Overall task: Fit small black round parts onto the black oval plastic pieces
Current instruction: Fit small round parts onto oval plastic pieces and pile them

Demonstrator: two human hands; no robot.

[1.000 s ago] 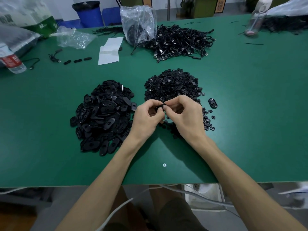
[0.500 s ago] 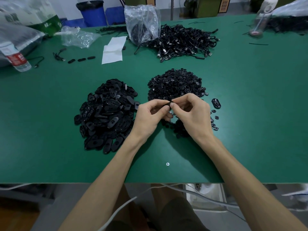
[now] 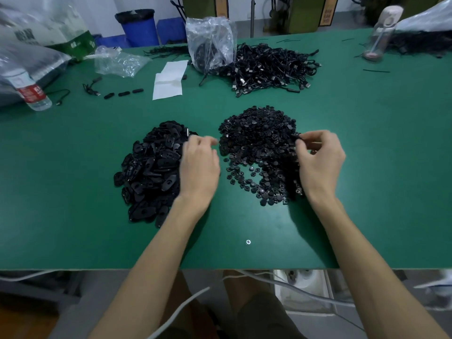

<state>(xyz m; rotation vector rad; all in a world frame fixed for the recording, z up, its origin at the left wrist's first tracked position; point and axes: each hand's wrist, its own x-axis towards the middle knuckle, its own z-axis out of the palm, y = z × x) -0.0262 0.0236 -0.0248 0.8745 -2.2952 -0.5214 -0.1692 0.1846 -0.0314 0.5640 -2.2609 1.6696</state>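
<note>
Round-part pile [image 3: 256, 143] sits mid green table [image 3: 73, 192] and is the reference for everything below.

- Oval-piece pile [image 3: 151, 172]: just left of the round-part pile, with a narrow strip of table between them.
- Left hand [image 3: 199, 167]: left of the round-part pile, palm down over the near-side edge of the oval pieces. Fingers are motion-blurred, so I can't tell whether it grasps anything.
- Right hand [image 3: 320, 162]: at the right edge of the round-part pile. Thumb and forefinger are pinched on a small black piece [image 3: 295, 136], held just above the pile's rim, with the other fingers curled. The piece is too small to tell whether it is round or oval.
- Loose round parts are scattered off the pile's near side, toward the person.
- Screw head [image 3: 248, 242]: set in the table, well nearer the person than the round-part pile.
- Cable heap [image 3: 269, 67]: beyond the round-part pile, with a clear bag [image 3: 210, 42] touching the heap's left side.
- White paper [image 3: 168, 80]: beyond and left of the round-part pile.
- Water bottle [image 3: 30, 91]: far left of the round-part pile, lying tilted.
</note>
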